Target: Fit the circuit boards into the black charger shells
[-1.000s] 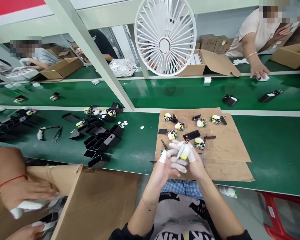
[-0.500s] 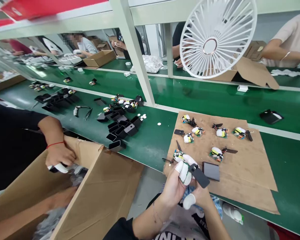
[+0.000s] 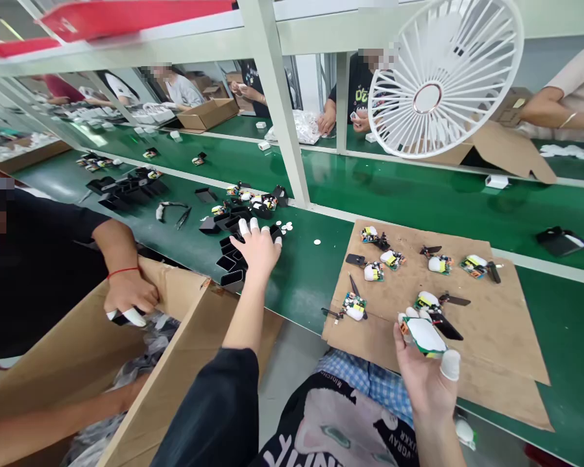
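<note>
circuit board point(image 3: 424, 335) | right hand point(image 3: 425, 376) clamped, palm up | left hand point(image 3: 259, 250) outstretched, fingers apart over black housings point(image 3: 233, 259)

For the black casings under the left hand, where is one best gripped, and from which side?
Probably across the two flat long walls of the nearest black casing, from above: left hand hovers over the pile, and the casings lie flat with open ends sideways.

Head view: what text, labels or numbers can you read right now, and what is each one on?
"20": yellow-green print on the black shirt of a person behind the fan.
Letters on the wearer's own shirt: upside down and partly cut off, not reliably readable.
Circuit boards on the cardboard sheet: any markings too small to read.
</note>
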Motion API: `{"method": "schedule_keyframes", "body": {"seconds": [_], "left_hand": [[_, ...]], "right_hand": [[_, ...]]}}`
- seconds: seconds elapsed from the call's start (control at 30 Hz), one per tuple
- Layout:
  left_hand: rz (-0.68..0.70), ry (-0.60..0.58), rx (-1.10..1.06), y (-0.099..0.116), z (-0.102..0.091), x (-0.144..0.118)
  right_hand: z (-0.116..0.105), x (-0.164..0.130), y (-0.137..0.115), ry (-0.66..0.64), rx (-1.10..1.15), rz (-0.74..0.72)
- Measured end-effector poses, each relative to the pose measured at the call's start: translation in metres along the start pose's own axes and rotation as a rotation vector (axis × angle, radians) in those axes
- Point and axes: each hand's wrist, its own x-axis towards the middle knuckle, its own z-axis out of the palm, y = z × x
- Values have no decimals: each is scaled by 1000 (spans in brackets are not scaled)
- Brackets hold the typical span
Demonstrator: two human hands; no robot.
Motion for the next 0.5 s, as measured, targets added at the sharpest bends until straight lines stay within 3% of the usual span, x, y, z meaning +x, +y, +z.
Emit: {"method": "schedule_keyframes", "body": {"seconds": [0.1,0.23,0.3,0.4,0.47,0.5], "left_hand": [[76,-76,118,-7,6,33],[197,-82,-54,15,5,34],[277,-107,-153,37,2,14],[415,-209,-391,77,1,-40],[498,-343,-873,99,-1,-82],[474,-398,-1008,107,-3,-101]], "right_hand": [[-3,-6,0,19,8,26],[-3,-8,3,-7,-8,-10],[4,-5,4,-81,-9,-50],[30,-1,4,-237,-30,-97],[49,1,3,-302,-56,-109],[57,1,1,-313,-59,-117]]}}
